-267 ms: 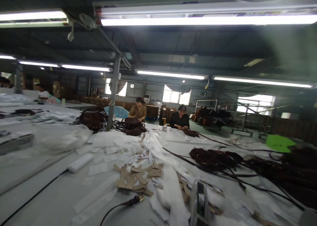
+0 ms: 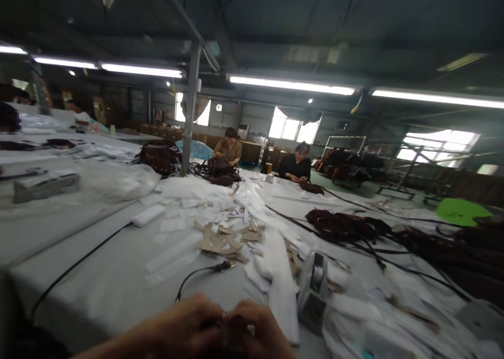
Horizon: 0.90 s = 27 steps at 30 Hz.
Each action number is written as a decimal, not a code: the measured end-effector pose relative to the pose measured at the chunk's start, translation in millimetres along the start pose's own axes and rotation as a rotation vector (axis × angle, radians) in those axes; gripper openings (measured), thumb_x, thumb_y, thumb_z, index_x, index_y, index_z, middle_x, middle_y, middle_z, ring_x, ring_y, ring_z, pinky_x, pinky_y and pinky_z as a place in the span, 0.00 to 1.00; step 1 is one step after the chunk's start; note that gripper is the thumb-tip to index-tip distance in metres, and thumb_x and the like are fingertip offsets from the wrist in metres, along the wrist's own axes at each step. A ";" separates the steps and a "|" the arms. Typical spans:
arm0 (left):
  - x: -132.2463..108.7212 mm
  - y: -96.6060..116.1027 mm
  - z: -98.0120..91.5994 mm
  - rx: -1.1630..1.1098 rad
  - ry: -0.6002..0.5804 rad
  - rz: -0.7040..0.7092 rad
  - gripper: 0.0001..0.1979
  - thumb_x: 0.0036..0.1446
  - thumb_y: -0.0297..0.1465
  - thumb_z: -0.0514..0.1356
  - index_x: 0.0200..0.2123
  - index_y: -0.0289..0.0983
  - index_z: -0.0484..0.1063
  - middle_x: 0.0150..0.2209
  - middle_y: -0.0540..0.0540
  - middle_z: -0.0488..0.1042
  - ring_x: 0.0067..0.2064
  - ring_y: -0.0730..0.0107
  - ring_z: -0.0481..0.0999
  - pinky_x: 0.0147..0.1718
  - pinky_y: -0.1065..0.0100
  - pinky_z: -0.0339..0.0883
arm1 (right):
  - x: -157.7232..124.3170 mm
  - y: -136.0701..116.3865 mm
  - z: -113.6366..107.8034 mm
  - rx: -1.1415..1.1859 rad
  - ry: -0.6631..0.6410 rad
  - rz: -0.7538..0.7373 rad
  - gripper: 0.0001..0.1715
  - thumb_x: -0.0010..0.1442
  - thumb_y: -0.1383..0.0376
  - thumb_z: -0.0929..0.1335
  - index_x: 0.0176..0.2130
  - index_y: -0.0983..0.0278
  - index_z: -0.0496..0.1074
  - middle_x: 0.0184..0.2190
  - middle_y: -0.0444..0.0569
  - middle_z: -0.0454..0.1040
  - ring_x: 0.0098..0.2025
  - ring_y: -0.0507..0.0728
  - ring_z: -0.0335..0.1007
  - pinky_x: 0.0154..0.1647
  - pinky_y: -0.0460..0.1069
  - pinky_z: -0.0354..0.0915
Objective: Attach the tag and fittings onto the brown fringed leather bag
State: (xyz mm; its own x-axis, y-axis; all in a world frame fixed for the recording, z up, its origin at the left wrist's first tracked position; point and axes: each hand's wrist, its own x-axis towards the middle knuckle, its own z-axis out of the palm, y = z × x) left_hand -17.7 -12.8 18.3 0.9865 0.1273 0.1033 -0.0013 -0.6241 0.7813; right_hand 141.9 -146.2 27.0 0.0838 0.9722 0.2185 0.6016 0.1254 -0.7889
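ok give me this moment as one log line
left hand, right hand: close together; grasp: too blurred to tell; nearby: plug on table

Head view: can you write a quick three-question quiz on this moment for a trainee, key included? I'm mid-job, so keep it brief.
1. Which item lies on the white table just beyond the left hand? (a) a bright green sheet (b) a dark cable plug (c) a fluorescent tube

2. True or false: the right hand is close beside the left hand.

3. How many co-workers show at the far side of the table, right of the grey post?

Key: 1. b; 2. true; 3. two
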 end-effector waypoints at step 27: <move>-11.2 3.0 -9.3 0.068 -0.026 -0.026 0.09 0.56 0.35 0.57 0.28 0.38 0.73 0.23 0.51 0.71 0.25 0.71 0.66 0.26 0.73 0.55 | 36.8 -27.5 -18.0 -0.178 -0.329 0.202 0.09 0.47 0.72 0.69 0.31 0.64 0.79 0.23 0.42 0.77 0.26 0.50 0.71 0.25 0.42 0.58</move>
State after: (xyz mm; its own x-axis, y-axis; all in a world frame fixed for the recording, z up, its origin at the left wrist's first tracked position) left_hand -30.2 -8.9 25.1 0.9899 0.1246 0.0670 0.0345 -0.6717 0.7400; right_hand 142.7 -117.4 67.0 -0.0266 0.9887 -0.1477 0.7295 -0.0818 -0.6791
